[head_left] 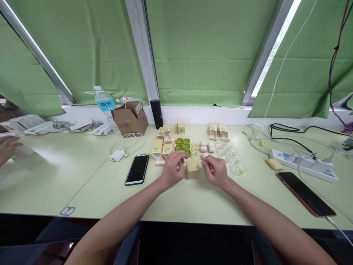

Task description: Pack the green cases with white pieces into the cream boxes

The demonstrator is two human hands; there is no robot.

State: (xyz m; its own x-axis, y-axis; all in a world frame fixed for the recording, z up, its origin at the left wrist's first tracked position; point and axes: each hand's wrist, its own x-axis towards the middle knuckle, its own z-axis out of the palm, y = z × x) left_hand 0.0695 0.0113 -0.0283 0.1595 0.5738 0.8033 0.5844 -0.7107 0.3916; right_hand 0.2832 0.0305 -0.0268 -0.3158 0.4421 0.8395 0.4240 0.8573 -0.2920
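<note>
A small closed tan cardboard box (192, 169) stands on the table between my hands. My left hand (174, 168) is just left of it, fingers bent, with a gap between thumb and fingertips. On the box's right, my right hand (216, 170) is curled closed; anything inside its fingers is hidden. Behind my left hand lie open window boxes (162, 147) and olive-green square cups (183, 144). Small yellowish pieces (194, 149) sit in rows beside the cups. Pale pink blocks (211, 147) and clear plastic shells (237, 167) lie around and behind my right hand.
A phone (137, 169) and a white charger (118, 155) lie to the left, before an open carton (130, 119) and a water bottle (104, 103). To the right are a power strip (303, 163), cables and another phone (305, 194). Another person's hand (8, 147) shows far left.
</note>
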